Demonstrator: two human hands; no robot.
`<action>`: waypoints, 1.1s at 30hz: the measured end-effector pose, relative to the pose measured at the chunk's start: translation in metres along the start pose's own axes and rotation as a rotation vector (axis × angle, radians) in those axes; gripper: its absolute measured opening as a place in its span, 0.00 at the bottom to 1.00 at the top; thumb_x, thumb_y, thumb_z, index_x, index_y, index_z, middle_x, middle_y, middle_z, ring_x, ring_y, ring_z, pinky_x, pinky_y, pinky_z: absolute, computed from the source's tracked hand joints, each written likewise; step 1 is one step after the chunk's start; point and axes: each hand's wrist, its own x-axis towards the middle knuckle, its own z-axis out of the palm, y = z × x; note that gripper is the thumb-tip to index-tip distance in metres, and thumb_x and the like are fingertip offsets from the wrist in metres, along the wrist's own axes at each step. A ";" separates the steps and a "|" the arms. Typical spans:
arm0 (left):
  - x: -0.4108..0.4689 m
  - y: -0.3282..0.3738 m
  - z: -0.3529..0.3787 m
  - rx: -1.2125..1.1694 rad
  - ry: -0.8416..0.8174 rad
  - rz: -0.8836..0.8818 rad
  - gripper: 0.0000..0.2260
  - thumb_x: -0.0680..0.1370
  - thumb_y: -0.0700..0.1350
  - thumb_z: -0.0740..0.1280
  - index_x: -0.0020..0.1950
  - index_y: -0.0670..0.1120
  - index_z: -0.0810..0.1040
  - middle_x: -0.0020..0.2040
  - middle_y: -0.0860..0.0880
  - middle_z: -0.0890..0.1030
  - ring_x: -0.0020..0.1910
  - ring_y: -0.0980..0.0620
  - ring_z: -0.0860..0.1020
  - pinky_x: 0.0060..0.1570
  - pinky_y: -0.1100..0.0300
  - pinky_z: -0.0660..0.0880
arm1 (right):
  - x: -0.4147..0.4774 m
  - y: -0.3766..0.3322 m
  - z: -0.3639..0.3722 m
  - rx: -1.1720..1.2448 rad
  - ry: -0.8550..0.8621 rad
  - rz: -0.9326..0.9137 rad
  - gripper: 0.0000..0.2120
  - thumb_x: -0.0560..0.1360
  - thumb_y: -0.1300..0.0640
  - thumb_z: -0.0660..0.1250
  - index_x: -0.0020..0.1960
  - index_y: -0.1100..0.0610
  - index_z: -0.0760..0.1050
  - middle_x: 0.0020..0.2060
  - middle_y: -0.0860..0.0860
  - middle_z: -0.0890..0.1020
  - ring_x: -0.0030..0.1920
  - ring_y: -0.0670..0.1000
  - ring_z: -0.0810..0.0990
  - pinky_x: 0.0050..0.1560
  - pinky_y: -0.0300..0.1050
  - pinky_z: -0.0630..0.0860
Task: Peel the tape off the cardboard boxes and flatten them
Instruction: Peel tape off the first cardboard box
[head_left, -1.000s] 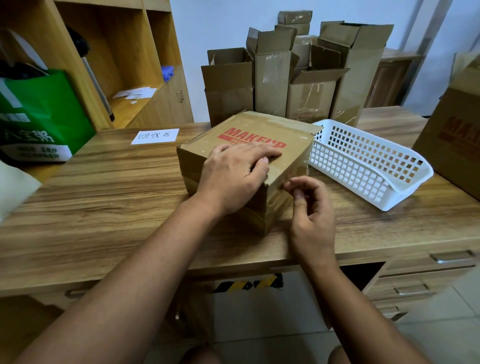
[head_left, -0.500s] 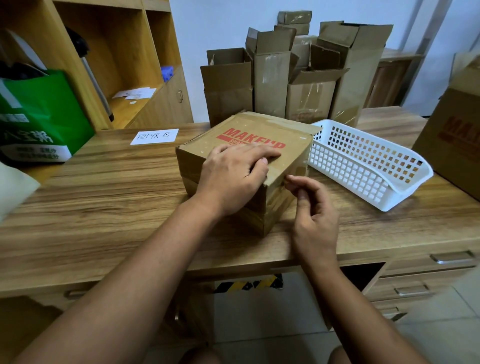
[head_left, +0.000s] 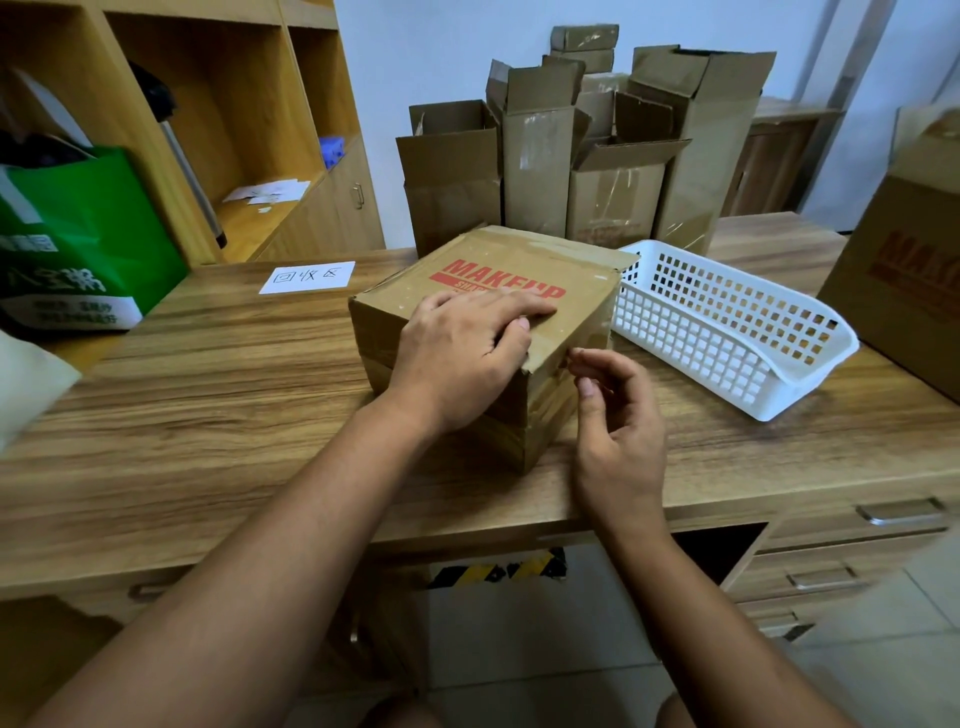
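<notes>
Currently, we judge the task to be at an early stage. The box in work, printed in red, stands closed near the front middle of the desk, just beside the white basket. Its clear tape is visible as a glossy band on the right side wall, and we see no strip lifted free. The box is not yet flattened.

The left hand rests flat on the lid, fingers straight and close together, pressing down. The right hand is at the near right corner of the lid, with its fingers curled and the tips touching the flap edge. We cannot tell whether they have caught a tape end or only pick at it.

We see no flattened boxes, and no tape in the basket as far as its wall lets us see.

Count:
- Box in work: one.
- Open boxes standing at the back of the desk: at least four, all upright and unflattened, some showing tape.
- Small closed boxes stacked above them: two, possibly more behind.
- Large box at the right edge: one, partly out of view.
- Basket: one.
- Paper label: one.
- Green bag: one.

We conclude that nearly all of the work remains.
</notes>
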 end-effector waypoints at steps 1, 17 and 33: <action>0.000 0.000 0.000 0.002 0.000 0.002 0.20 0.80 0.56 0.50 0.67 0.63 0.76 0.67 0.62 0.77 0.67 0.61 0.71 0.68 0.52 0.60 | 0.001 0.000 0.000 -0.007 0.001 0.003 0.12 0.81 0.69 0.63 0.61 0.59 0.77 0.55 0.49 0.82 0.59 0.48 0.81 0.59 0.37 0.76; -0.001 0.001 0.000 -0.013 0.008 -0.002 0.20 0.80 0.54 0.52 0.66 0.62 0.77 0.66 0.62 0.77 0.67 0.62 0.71 0.67 0.54 0.60 | 0.014 -0.006 0.007 -0.139 0.086 -0.082 0.09 0.78 0.66 0.69 0.57 0.57 0.77 0.49 0.46 0.81 0.52 0.46 0.82 0.55 0.42 0.79; -0.001 0.001 0.000 -0.011 0.010 -0.008 0.20 0.80 0.55 0.51 0.66 0.63 0.76 0.67 0.62 0.77 0.67 0.62 0.71 0.68 0.52 0.61 | 0.028 0.002 0.010 -0.397 0.069 -0.204 0.10 0.74 0.69 0.70 0.54 0.63 0.75 0.45 0.54 0.79 0.43 0.46 0.75 0.47 0.27 0.70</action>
